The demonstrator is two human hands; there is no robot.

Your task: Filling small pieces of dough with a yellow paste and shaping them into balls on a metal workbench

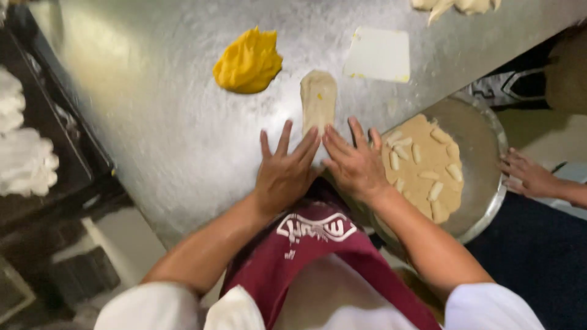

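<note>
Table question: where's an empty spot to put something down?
The metal table is bare left of the yellow dough mound, out to its left edge. A smaller gap lies between the flat dough strip and the white scraper card. It is crowded at the left hand, right hand and dough-filled bowl.

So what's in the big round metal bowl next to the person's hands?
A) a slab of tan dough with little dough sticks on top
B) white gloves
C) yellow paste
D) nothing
A: the round metal bowl beside the right hand holds a flat tan dough slab with small pale dough sticks lying on it.
</note>
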